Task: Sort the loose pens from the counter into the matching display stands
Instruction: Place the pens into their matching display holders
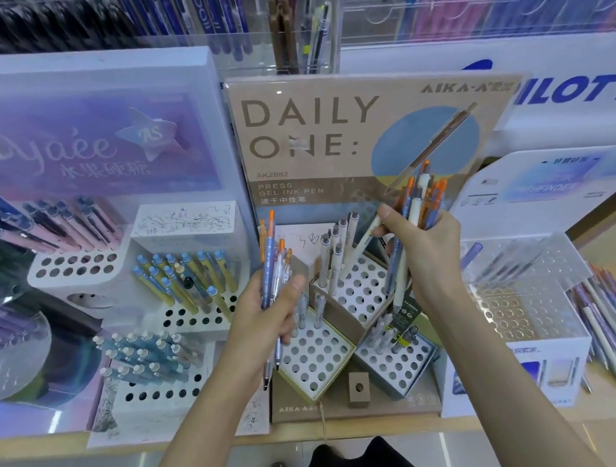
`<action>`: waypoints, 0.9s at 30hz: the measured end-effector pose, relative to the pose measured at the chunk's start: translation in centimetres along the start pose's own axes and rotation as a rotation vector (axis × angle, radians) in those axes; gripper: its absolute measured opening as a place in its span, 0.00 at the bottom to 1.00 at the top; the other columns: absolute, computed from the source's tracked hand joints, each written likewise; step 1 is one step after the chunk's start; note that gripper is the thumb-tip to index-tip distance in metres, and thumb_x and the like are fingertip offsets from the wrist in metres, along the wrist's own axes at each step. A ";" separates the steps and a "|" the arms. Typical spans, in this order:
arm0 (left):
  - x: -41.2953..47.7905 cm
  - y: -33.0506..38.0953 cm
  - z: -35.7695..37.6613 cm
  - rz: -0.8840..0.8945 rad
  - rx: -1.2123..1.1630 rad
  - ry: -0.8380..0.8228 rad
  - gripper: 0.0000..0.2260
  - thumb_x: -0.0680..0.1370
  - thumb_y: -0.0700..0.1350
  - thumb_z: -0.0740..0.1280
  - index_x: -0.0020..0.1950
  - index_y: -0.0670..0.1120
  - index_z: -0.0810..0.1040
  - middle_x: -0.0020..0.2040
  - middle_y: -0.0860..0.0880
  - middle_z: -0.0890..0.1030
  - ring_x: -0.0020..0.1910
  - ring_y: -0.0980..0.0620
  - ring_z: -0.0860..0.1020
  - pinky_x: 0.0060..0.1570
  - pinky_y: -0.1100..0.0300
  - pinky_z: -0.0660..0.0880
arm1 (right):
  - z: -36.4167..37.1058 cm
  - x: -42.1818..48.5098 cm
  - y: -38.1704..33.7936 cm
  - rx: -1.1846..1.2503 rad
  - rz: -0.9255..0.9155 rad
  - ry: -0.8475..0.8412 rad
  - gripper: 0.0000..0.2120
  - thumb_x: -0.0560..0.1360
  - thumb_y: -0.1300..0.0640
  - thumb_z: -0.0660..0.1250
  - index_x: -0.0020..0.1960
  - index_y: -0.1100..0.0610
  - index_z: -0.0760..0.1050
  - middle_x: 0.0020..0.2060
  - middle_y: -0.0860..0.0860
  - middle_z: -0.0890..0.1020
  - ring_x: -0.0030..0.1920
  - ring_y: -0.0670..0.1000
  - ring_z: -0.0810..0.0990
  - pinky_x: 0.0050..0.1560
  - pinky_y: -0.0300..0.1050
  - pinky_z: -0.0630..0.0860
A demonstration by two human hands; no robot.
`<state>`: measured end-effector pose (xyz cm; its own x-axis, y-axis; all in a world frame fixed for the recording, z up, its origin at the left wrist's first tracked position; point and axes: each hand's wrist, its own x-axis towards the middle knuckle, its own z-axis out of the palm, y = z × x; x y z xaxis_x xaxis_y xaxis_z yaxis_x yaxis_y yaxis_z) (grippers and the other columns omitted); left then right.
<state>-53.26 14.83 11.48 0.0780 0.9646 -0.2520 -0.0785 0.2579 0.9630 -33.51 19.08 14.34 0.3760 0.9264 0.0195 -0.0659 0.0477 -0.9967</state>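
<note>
My left hand (270, 317) grips a small bunch of pens (273, 262) with orange clickers, held upright over the tan Daily One display stand (345, 394). My right hand (425, 248) grips a larger bunch of pens (422, 197), white, blue and orange, tilted over the stand's back right. The stand has several white blocks of holes (315, 355); a few white pens (334, 245) stand in the rear block. Loose pens (611, 321) lie on the wooden counter at the far right.
A purple stand (80, 146) on the left holds pink pens, yellow pens (190, 277) and blue-grey pens (145, 355). A clear acrylic stand (526, 305) with holes sits right of the tan one. Wall racks of pens fill the back. The counter edge (365, 429) runs below.
</note>
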 end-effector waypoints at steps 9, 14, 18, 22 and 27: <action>-0.4 0.0 -0.4 -0.015 -0.065 0.001 0.20 0.69 0.56 0.69 0.56 0.48 0.74 0.28 0.54 0.67 0.24 0.57 0.63 0.26 0.65 0.67 | 0.7 -1.4 1.3 -0.217 0.019 -0.238 0.07 0.71 0.59 0.74 0.45 0.61 0.79 0.33 0.52 0.83 0.34 0.49 0.82 0.38 0.39 0.77; -0.7 -0.1 -0.9 -0.009 -0.088 0.020 0.20 0.68 0.56 0.70 0.56 0.49 0.75 0.28 0.54 0.68 0.24 0.57 0.64 0.25 0.64 0.67 | 1.5 -1.6 1.4 -0.209 0.011 -0.253 0.07 0.71 0.60 0.74 0.46 0.62 0.79 0.30 0.48 0.82 0.31 0.45 0.80 0.33 0.35 0.75; -0.6 0.0 -1.3 0.007 -0.083 0.017 0.20 0.68 0.57 0.70 0.55 0.49 0.75 0.29 0.54 0.68 0.25 0.57 0.64 0.26 0.64 0.68 | 1.6 -1.6 1.5 -0.230 0.015 -0.219 0.09 0.71 0.59 0.75 0.47 0.63 0.79 0.32 0.53 0.82 0.34 0.50 0.81 0.36 0.43 0.79; -0.7 0.1 -1.3 0.019 -0.092 0.009 0.20 0.67 0.58 0.71 0.55 0.50 0.75 0.29 0.55 0.69 0.25 0.57 0.65 0.26 0.64 0.68 | 1.4 -1.7 1.6 -0.248 -0.029 -0.186 0.07 0.72 0.59 0.74 0.47 0.60 0.79 0.31 0.49 0.82 0.31 0.45 0.79 0.33 0.35 0.75; -0.7 0.5 -1.4 0.033 -0.075 0.018 0.23 0.67 0.58 0.70 0.56 0.46 0.75 0.29 0.55 0.69 0.25 0.57 0.65 0.26 0.64 0.68 | 1.0 -2.1 1.8 -0.199 -0.044 -0.157 0.05 0.72 0.59 0.74 0.47 0.58 0.81 0.38 0.52 0.84 0.40 0.53 0.83 0.43 0.45 0.81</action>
<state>-54.77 14.39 11.98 0.0566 0.9733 -0.2224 -0.1553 0.2286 0.9611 -35.32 17.62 12.59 0.2254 0.9724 0.0600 0.1364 0.0294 -0.9902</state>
